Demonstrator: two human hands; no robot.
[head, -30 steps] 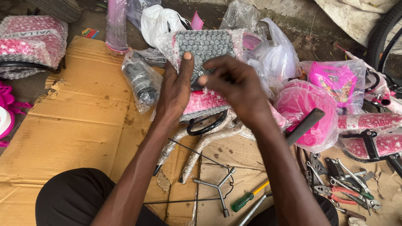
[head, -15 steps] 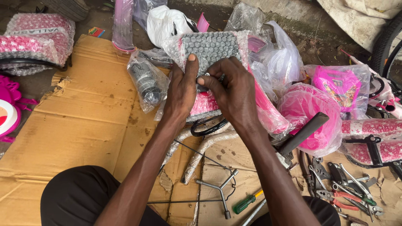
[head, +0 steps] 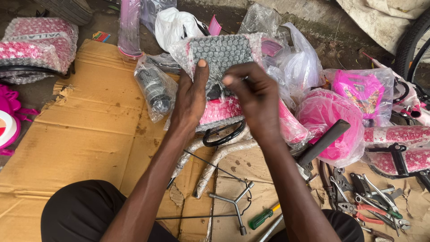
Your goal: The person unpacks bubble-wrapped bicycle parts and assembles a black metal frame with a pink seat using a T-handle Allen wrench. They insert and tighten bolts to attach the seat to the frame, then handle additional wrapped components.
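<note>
My left hand point(head: 190, 101) grips the left side of a bubble-wrapped grey and pink bicycle part point(head: 220, 54), thumb pressed on its face. My right hand point(head: 255, 96) pinches the bubble wrap near the part's middle, fingers closed on the plastic. The part is held upright above the cardboard, with a pink section showing under my hands. A black curved tube point(head: 221, 136) and wrapped silver tubes point(head: 215, 163) hang below it.
Flattened cardboard point(head: 80, 130) covers the ground. A bagged black part point(head: 154, 89) lies left of my hands. Pink wrapped bicycle parts point(head: 38, 47) sit far left and right point(head: 358, 89). Pliers and wrenches point(head: 367, 197), a green screwdriver point(head: 262, 217) and a three-way wrench point(head: 233, 201) lie near my legs.
My right hand has shifted up and toward the middle of the part and now pinches the wrap. My left hand keeps its hold on the left side.
</note>
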